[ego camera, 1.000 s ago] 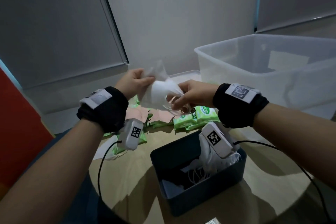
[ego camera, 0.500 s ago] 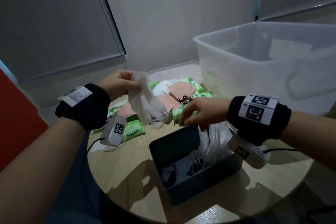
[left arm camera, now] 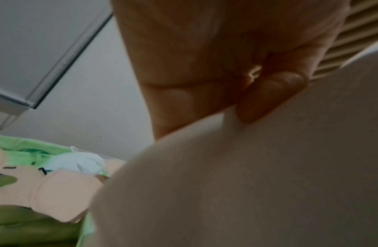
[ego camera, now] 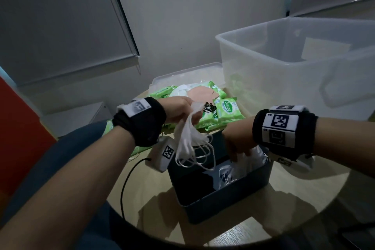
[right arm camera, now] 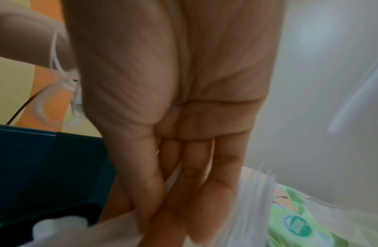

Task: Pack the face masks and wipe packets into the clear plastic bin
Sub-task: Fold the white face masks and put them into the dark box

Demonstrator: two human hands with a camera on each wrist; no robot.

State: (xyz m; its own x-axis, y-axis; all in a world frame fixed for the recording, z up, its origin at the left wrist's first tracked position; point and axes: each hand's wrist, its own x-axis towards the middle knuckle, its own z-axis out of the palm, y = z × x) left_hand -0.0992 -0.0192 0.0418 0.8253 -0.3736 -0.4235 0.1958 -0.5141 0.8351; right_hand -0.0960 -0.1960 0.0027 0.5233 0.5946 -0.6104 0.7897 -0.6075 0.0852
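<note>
Head view: left hand (ego camera: 178,111) pinches white masks (ego camera: 190,140); right hand (ego camera: 237,142), fingers straight, enters dark box (ego camera: 221,199).

You have one clear plastic bin (ego camera: 263,71), one dark box (ego camera: 213,195), one clear lid (ego camera: 182,73) and two peach masks (ego camera: 199,95) in view; wipe packets (ego camera: 227,109) and white masks (ego camera: 188,138) overlap too much to count.

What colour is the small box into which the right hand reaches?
Dark blue-grey; the small box shows best in the head view.
</note>
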